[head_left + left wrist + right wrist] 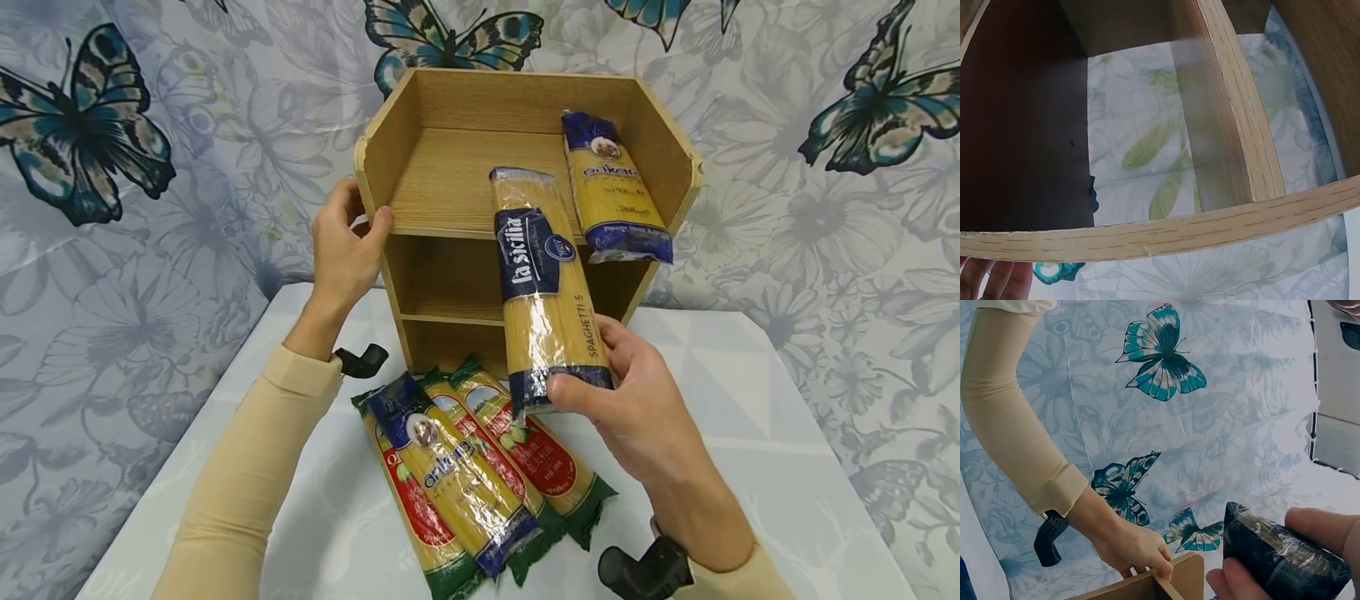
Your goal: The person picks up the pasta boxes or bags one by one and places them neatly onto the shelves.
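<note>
Spaghetti pack (542, 283) is mid-placement — lower end pinched in the right hand (633, 408), top end leaning over the top shelf (450, 187) beside another pack (611, 187). Left hand (345, 250) grips the rack's (378, 146) left wall. Next, I'd judge: slide it in flat, then let go.

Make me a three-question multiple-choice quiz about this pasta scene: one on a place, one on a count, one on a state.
1. Where is the Arbella pack?
A. top shelf
B. table
C. bottom shelf

2. How many packs lie on the table?
A. two
B. four
C. six

3. What does the right hand do?
A. rests flat
B. grips the La Sicilia pack
C. points at a butterfly

Answers:
1 A, it lies on the rack's top shelf.
2 B, four lie fanned out in front.
3 B, fingers curl round its lower end.
</note>
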Action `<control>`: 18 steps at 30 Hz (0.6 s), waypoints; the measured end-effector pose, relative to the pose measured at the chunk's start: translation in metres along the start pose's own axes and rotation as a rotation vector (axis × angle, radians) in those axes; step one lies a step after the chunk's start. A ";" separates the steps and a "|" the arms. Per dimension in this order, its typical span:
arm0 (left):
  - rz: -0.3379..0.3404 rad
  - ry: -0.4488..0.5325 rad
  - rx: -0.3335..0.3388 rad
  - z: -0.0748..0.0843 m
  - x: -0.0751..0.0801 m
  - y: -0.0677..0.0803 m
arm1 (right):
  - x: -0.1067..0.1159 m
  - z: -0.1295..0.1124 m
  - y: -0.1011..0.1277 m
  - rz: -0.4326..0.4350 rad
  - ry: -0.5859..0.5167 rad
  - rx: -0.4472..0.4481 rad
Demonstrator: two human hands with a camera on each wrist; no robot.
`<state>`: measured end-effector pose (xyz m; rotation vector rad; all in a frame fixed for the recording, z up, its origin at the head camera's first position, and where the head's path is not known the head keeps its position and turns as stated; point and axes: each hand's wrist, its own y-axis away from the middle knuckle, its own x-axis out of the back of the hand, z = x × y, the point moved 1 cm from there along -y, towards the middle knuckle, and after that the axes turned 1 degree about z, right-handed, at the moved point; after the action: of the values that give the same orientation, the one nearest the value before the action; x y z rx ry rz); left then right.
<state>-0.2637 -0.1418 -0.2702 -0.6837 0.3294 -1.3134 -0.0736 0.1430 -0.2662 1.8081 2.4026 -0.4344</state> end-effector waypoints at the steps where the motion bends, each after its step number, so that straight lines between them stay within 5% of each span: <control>1: -0.001 0.001 -0.001 0.000 0.000 0.000 | -0.001 -0.001 0.001 -0.005 0.005 0.001; 8: 0.004 -0.009 0.000 0.002 0.000 0.000 | -0.010 -0.005 0.005 -0.009 0.030 0.044; 12: 0.005 -0.005 -0.001 0.002 0.000 0.000 | -0.017 -0.005 0.000 0.064 0.080 0.074; 18: 0.008 -0.005 0.014 0.005 -0.001 0.001 | -0.020 -0.005 -0.008 0.213 0.296 0.121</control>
<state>-0.2602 -0.1398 -0.2673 -0.6727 0.3185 -1.3048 -0.0754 0.1240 -0.2553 2.2983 2.3662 -0.3148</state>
